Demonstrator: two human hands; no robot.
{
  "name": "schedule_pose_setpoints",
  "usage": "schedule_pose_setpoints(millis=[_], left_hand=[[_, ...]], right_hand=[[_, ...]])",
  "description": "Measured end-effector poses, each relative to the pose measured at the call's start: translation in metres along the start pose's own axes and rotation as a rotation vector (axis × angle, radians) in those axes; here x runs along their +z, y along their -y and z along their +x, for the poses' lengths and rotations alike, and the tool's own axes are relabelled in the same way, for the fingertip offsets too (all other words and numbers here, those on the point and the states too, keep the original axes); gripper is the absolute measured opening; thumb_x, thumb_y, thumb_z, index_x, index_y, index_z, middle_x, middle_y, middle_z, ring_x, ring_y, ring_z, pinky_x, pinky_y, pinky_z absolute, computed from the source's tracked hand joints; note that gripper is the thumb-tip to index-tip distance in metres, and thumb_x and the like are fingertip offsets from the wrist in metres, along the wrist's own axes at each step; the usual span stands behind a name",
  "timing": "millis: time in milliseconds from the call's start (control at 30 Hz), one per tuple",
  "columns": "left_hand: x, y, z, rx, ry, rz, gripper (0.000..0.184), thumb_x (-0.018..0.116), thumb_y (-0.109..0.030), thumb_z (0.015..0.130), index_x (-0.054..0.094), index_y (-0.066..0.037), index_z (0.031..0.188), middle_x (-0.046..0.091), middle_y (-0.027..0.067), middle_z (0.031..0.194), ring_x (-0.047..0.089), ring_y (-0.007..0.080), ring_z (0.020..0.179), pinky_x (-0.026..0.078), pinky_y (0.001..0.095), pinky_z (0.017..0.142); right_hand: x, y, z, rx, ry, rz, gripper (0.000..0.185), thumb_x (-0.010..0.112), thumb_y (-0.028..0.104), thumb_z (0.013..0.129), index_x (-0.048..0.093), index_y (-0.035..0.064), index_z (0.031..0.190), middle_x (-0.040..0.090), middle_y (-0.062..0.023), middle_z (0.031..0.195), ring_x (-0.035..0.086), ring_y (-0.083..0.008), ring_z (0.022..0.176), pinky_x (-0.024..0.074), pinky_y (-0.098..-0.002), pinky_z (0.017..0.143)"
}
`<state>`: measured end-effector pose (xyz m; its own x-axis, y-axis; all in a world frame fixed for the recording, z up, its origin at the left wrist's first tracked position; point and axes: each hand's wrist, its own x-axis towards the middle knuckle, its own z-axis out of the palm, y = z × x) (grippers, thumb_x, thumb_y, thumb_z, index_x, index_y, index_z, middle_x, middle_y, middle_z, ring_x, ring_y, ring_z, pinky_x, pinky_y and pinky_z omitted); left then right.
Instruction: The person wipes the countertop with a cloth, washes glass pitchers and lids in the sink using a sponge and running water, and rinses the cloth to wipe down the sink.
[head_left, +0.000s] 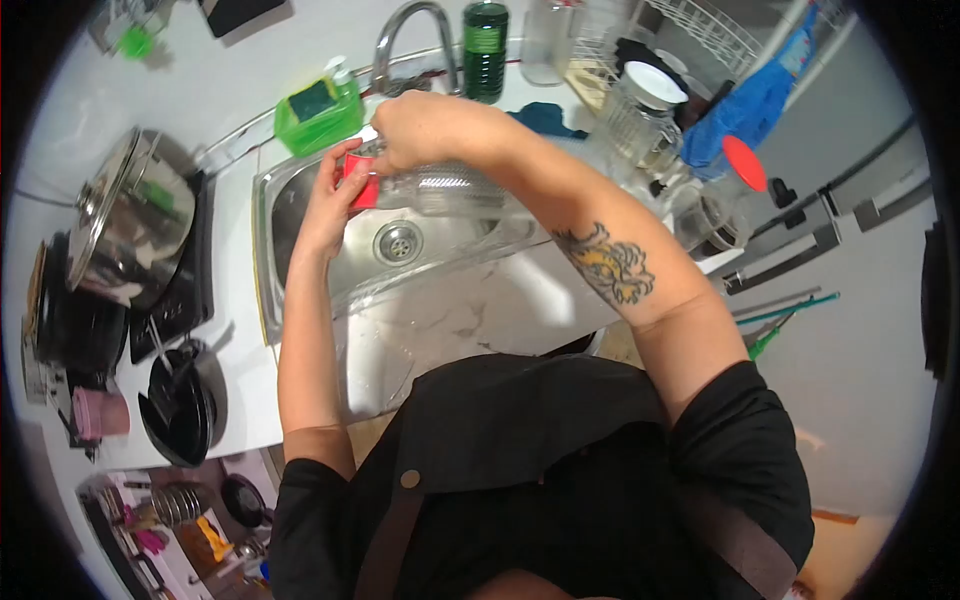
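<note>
One clear ribbed bottle (pixel 455 190) is held sideways over a steel sink (pixel 355 258), its red lid (pixel 363 193) pinched by the fingers of the left hand (pixel 326 208). The right hand (pixel 415 130) bends over at the lid, its fingers too hidden to tell their grip, before a green caddy (pixel 312 136) on the white desk (pixel 240 395).
</note>
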<state>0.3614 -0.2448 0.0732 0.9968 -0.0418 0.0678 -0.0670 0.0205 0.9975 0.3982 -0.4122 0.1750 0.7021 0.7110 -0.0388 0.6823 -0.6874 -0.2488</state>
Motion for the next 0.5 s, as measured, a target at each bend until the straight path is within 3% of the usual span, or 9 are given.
schedule_pose_setpoints(millis=[33,167,200,233,300,333,367,433,500], left_hand=[[0.003,-0.006,0.002,0.053,0.022,-0.039,0.043,0.056,-0.032,0.085,0.043,-0.013,0.121,0.051,0.0034,0.100,0.051,0.0101,0.085,0.044,0.0241,0.072],[0.012,-0.044,0.002,0.078,0.197,-0.048,0.039,0.052,-0.031,0.087,0.044,-0.012,0.120,0.052,0.0027,0.099,0.052,0.0098,0.086,0.044,0.0237,0.073],[0.020,-0.056,0.000,0.090,0.233,-0.031,0.041,0.053,-0.032,0.087,0.043,-0.011,0.121,0.051,0.0030,0.099,0.051,0.0103,0.087,0.043,0.0239,0.075],[0.027,-0.062,-0.001,0.090,0.248,-0.030,0.041,0.053,-0.032,0.087,0.043,-0.011,0.121,0.051,0.0030,0.099,0.051,0.0103,0.087,0.043,0.0239,0.075],[0.041,-0.070,-0.002,0.291,0.312,0.283,0.044,0.054,-0.033,0.086,0.042,-0.011,0.121,0.049,0.0035,0.097,0.048,0.0106,0.087,0.042,0.0241,0.077],[0.049,-0.075,-0.002,0.309,0.352,0.360,0.046,0.054,-0.033,0.085,0.041,-0.010,0.122,0.047,0.0032,0.097,0.047,0.0110,0.087,0.040,0.0244,0.078],[0.058,-0.081,-0.004,0.311,0.362,0.363,0.046,0.054,-0.033,0.085,0.041,-0.010,0.122,0.047,0.0032,0.097,0.047,0.0110,0.087,0.040,0.0244,0.078],[0.076,-0.094,-0.010,0.280,0.500,0.375,0.046,0.055,-0.031,0.084,0.041,-0.010,0.122,0.047,0.0026,0.096,0.046,0.0110,0.087,0.040,0.0246,0.078],[0.093,-0.100,-0.009,0.216,0.579,0.373,0.047,0.056,-0.029,0.083,0.039,-0.010,0.123,0.046,0.0055,0.102,0.047,0.0146,0.091,0.040,0.0271,0.081]], right_hand=[[-0.001,-0.003,-0.011,-0.035,-0.158,0.115,0.041,0.065,0.033,0.065,0.062,-0.0038,0.084,0.062,-0.0225,0.078,0.061,-0.0341,0.074,0.0478,-0.0395,0.070],[0.007,-0.016,-0.049,0.020,-0.375,0.341,0.044,0.065,0.036,0.066,0.058,-0.0051,0.081,0.058,-0.0209,0.067,0.059,-0.0348,0.068,0.0460,-0.0400,0.064],[0.009,-0.017,-0.060,0.024,-0.428,0.421,0.042,0.067,0.035,0.067,0.052,-0.0037,0.072,0.053,-0.0157,0.058,0.054,-0.0310,0.057,0.0428,-0.0380,0.057],[0.010,-0.019,-0.071,0.035,-0.437,0.421,0.042,0.067,0.035,0.067,0.052,-0.0037,0.072,0.053,-0.0157,0.058,0.054,-0.0310,0.057,0.0428,-0.0380,0.057],[0.010,-0.020,-0.093,0.067,-0.520,0.543,0.043,0.069,0.034,0.066,0.045,-0.0017,0.064,0.049,-0.0121,0.054,0.045,-0.0256,0.051,0.0390,-0.0353,0.052],[0.013,-0.023,-0.103,0.072,-0.565,0.588,0.043,0.070,0.031,0.067,0.041,-0.0003,0.062,0.046,-0.0091,0.053,0.040,-0.0178,0.049,0.0370,-0.0317,0.049],[0.015,-0.026,-0.112,0.078,-0.574,0.588,0.043,0.070,0.031,0.067,0.041,-0.0003,0.062,0.046,-0.0091,0.053,0.040,-0.0178,0.049,0.0370,-0.0317,0.049],[0.018,-0.031,-0.129,0.121,-0.655,0.653,0.036,0.068,0.028,0.064,0.050,-0.0032,0.062,0.055,-0.0181,0.060,0.055,-0.0300,0.054,0.0431,-0.0362,0.052],[0.024,-0.036,-0.145,0.122,-0.700,0.687,0.034,0.070,0.023,0.064,0.048,-0.0027,0.061,0.052,-0.0162,0.057,0.054,-0.0292,0.052,0.0423,-0.0344,0.050]])
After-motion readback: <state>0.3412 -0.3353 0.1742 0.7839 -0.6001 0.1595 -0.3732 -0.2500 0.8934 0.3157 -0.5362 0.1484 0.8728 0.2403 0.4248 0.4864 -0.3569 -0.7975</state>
